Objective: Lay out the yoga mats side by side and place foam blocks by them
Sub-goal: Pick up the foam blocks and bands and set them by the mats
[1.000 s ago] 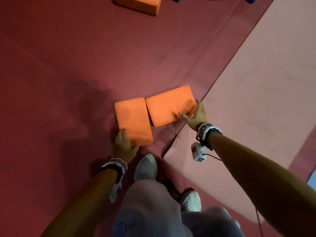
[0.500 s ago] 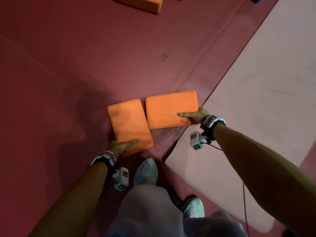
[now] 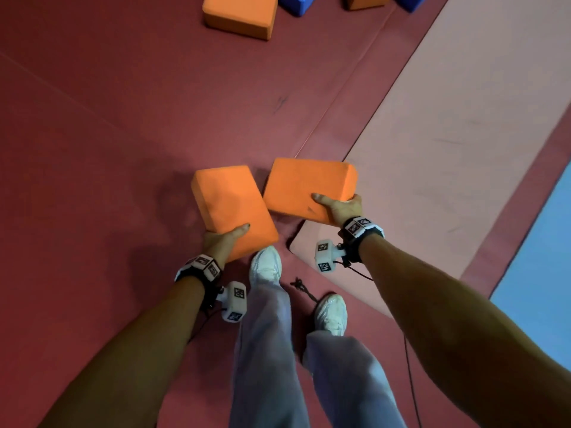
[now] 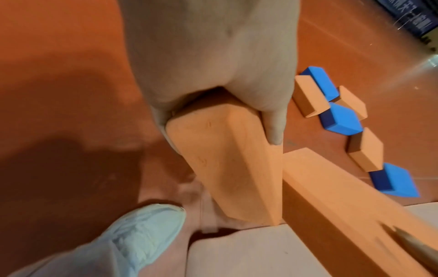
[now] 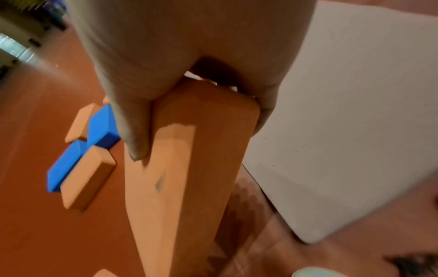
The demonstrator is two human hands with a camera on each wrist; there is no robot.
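Observation:
Each hand carries an orange foam block above the red floor. My left hand (image 3: 224, 240) grips the near end of the left block (image 3: 230, 205), thumb on top; the left wrist view shows that block (image 4: 227, 165) clamped between thumb and fingers. My right hand (image 3: 338, 208) grips the near edge of the right block (image 3: 306, 185), which the right wrist view shows as a long block (image 5: 184, 178) in my grasp. A pink yoga mat (image 3: 448, 134) lies flat to the right, its near corner just under the right block. A blue mat (image 3: 543, 273) shows at the right edge.
More orange blocks (image 3: 241, 15) and blue blocks (image 3: 295, 3) lie on the floor ahead; the left wrist view shows several in a row (image 4: 341, 120). My white shoes (image 3: 265, 267) stand just below the held blocks. A dark cord (image 3: 304, 290) lies between my feet.
Both blocks were lying on the floor a second ago with my hands at their near edges. Both hands have closed on them and lifted them up toward me.

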